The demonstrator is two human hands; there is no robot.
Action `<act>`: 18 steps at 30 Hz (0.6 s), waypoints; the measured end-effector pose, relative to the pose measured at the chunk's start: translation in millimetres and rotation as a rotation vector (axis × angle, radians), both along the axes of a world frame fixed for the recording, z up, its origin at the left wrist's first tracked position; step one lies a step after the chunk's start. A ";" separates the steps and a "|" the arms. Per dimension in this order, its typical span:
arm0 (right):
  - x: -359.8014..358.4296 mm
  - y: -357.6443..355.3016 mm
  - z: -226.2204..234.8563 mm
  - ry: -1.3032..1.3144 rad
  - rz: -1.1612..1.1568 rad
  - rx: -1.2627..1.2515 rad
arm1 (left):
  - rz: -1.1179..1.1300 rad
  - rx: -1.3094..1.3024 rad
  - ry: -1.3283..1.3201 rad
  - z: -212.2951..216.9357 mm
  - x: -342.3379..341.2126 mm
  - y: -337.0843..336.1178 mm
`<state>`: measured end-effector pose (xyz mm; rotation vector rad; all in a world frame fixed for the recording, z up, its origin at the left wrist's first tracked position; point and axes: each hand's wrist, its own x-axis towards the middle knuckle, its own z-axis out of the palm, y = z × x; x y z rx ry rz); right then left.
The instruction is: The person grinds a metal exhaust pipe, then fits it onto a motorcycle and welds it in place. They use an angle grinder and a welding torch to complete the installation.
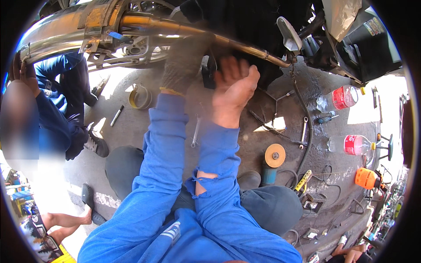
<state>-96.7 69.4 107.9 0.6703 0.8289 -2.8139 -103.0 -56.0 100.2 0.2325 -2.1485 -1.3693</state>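
- Our left hand [184,61], in a grey knit glove, reaches up to the exhaust pipe [193,30]. Its grip looks curled onto the pipe, though blur keeps us from telling how firmly.
- The pipe's long axis runs from far left, at the chrome muffler [61,30], down to the right.
- Our bare right hand [234,90] hangs just below the pipe with fingers spread apart, holding nothing. It is raised from a torn blue sleeve [210,175].
- An angle grinder [272,160] and a spanner [304,131] lie on the floor [245,136], near right.
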 end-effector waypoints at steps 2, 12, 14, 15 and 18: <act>-1.1 15.6 0.8 0.347 -0.043 0.775 | 0.015 -0.184 -0.004 2.1 0.5 1.9; -3.6 15.6 23.4 0.778 0.299 1.602 | -0.016 -0.568 -0.033 24.5 8.7 12.8; -9.4 27.4 28.9 0.684 0.330 1.740 | -0.035 -0.436 -0.026 22.3 5.1 11.7; -14.3 37.1 30.9 0.633 0.349 1.801 | -0.029 -0.435 0.054 20.1 3.2 10.8; -32.5 56.5 34.9 0.544 0.381 1.956 | -0.036 -0.252 0.070 13.8 -1.7 6.6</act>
